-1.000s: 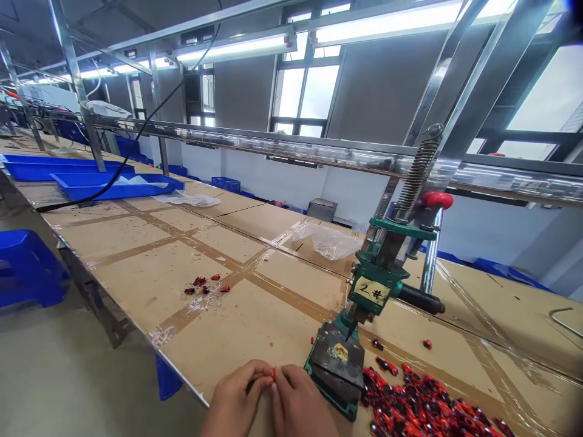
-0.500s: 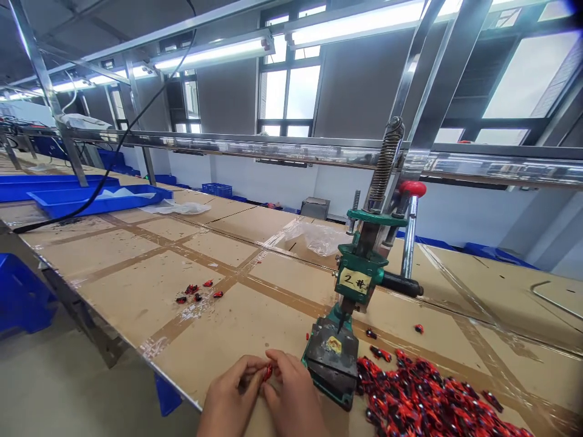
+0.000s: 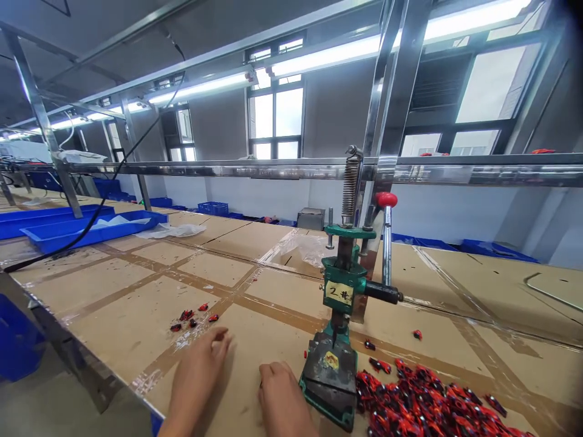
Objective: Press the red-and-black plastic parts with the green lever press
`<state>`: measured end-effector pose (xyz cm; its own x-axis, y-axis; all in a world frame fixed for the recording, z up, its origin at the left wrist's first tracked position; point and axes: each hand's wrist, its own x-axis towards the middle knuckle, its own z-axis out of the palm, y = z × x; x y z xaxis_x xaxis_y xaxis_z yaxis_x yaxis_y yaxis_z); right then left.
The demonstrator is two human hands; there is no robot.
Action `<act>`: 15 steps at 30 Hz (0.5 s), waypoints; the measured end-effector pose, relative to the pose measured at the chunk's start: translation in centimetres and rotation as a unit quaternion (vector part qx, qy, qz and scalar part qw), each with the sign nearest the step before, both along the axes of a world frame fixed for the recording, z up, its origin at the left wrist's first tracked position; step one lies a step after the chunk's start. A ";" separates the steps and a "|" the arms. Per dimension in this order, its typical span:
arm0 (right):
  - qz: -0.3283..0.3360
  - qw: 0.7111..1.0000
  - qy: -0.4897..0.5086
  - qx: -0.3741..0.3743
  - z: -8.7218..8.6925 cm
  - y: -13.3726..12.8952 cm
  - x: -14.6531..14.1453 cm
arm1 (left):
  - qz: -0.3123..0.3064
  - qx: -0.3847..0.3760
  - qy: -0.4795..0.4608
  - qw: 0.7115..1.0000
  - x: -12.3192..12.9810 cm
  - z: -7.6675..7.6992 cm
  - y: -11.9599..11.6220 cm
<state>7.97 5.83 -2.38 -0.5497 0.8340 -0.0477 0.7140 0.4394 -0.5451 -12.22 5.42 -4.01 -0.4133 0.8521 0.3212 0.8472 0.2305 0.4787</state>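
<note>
Over taped cardboard [image 3: 255,328]: left hand [image 3: 204,358] by glossy pieces [image 3: 186,315], right hand [image 3: 281,394] by press [image 3: 341,276]; half-curled, contents unclear.

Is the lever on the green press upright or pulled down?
Upright: the lever stands nearly vertical with its red knob at the top, and neither left hand nor right hand is on it.

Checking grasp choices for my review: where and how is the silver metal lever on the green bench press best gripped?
Probably by the round red knob on top, right hand coming from the front right. The lever stands upright beside the press, the knob is wider than the rod, and that side looks unobstructed.
</note>
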 end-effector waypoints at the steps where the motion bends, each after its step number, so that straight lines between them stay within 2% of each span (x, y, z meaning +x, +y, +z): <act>1: 0.001 1.000 0.001 0.000 0.4 0.0 0.0 | 0.006 0.011 0.060 0.998 -1.9 0.4 1.2; 3: -0.005 1.000 0.006 -0.003 0.9 -0.1 0.7 | -0.015 -0.016 0.126 0.992 -5.3 0.8 3.6; 5: -0.023 1.000 0.003 -0.006 1.0 -0.6 2.2 | -0.050 -0.052 0.137 0.988 -7.9 0.9 5.4; 8: -0.061 0.996 -0.056 -0.029 0.2 -1.5 5.0 | -0.092 -0.072 0.115 0.987 -9.4 0.7 6.6; 11: -0.085 0.990 -0.096 -0.052 -1.1 -2.0 7.2 | -0.107 -0.058 0.089 0.989 -7.8 0.4 5.1; 13: -0.084 0.992 -0.082 -0.047 -1.9 -2.2 7.8 | -0.097 -0.032 0.027 0.994 -5.3 -0.1 2.5; 15: -0.076 0.994 -0.062 -0.041 -2.6 -2.2 8.0 | -0.072 -0.012 -0.084 0.994 -2.1 -1.0 -0.8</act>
